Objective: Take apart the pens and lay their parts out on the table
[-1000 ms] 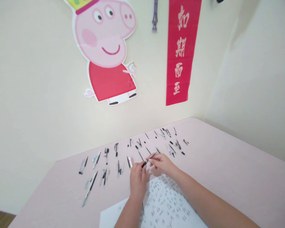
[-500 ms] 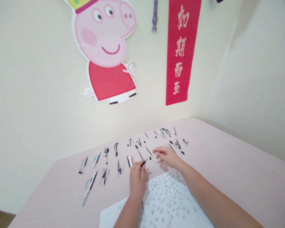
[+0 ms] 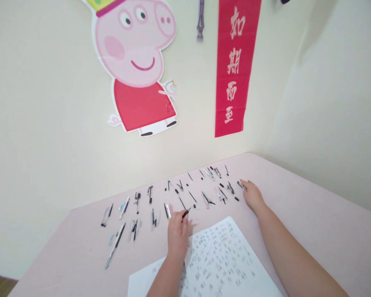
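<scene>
My left hand (image 3: 178,231) is closed around a short black pen piece (image 3: 186,213), its narrow end pointing up and right; much of it is hidden in the fingers. Just beyond lie a thin black refill (image 3: 182,202) and a small black cap (image 3: 194,206). Farther right, my right hand (image 3: 252,195) has its fingertips on a small dark pen part (image 3: 240,185) on the table. Thumb and forefinger look closed about its near end. Left of that hand is another small black cap (image 3: 236,199).
Several pens and pen parts lie in two rows across the pink table (image 3: 312,231). A sheet of handwritten paper (image 3: 222,264) lies under my left forearm. Behind the table, a pig cutout (image 3: 142,103) and a red banner (image 3: 235,74) hang on the wall.
My right hand has moved right, from above the middle of the rows to the pen part at the far right. My left hand stays in place with the black pen piece.
</scene>
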`<state>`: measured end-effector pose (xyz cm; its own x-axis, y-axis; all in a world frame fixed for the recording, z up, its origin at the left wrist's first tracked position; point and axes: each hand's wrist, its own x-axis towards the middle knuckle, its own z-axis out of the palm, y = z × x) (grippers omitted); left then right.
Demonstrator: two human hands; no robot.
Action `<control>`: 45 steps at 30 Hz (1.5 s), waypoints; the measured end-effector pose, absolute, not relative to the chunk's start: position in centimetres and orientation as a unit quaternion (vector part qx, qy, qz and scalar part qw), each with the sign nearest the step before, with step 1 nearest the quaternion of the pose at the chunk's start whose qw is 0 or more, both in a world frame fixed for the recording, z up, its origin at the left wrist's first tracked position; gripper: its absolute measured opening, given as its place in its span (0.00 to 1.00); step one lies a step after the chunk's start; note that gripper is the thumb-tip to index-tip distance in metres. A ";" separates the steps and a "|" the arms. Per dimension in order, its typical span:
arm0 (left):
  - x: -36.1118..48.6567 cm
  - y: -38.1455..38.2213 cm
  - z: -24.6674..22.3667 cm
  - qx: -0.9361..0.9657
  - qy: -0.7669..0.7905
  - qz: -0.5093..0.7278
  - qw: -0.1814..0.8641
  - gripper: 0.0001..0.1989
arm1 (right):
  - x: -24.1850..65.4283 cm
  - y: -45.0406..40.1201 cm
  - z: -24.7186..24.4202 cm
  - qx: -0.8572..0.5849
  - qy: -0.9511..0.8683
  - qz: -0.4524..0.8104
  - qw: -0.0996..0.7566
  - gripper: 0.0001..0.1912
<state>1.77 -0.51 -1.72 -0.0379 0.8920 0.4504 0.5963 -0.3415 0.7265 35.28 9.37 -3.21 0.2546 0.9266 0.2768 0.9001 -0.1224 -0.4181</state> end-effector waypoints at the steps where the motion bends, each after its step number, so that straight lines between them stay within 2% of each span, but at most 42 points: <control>1: 1.8 -0.5 -1.7 0.676 0.551 0.464 0.158 0.13 | 35.2 9.4 -3.4 -0.751 -0.611 0.031 0.250 0.27; 6: 1.9 -0.8 -1.3 0.676 0.553 0.461 0.158 0.13 | 34.7 9.4 -3.6 -0.751 -0.620 0.028 0.226 0.26; 16: 1.8 -0.6 -1.6 0.685 0.546 0.465 0.126 0.13 | 35.1 8.5 -2.9 -0.783 -0.579 -0.011 0.225 0.19; 29: 1.8 -0.7 -1.6 0.686 0.550 0.459 0.127 0.13 | 35.0 7.7 -2.1 -0.795 -0.565 -0.033 0.218 0.16; 33: 1.7 -0.7 -1.6 0.687 0.550 0.458 0.125 0.12 | 34.3 7.6 -1.4 -0.779 -0.562 -0.038 0.274 0.15; 36: 1.7 -0.7 -1.6 0.684 0.555 0.457 0.123 0.13 | 33.0 8.0 -0.7 -0.728 -0.574 0.015 0.375 0.14; 41: 1.8 -0.7 -1.4 0.685 0.554 0.456 0.124 0.13 | 29.3 8.0 0.6 -0.608 -0.584 0.189 0.504 0.11; 43: 1.8 -0.7 -1.4 0.687 0.552 0.456 0.124 0.13 | 27.6 7.6 1.2 -0.562 -0.567 0.280 0.533 0.10; 45: 1.8 -0.7 -1.4 0.687 0.553 0.456 0.121 0.13 | 26.0 7.2 1.7 -0.521 -0.562 0.368 0.527 0.12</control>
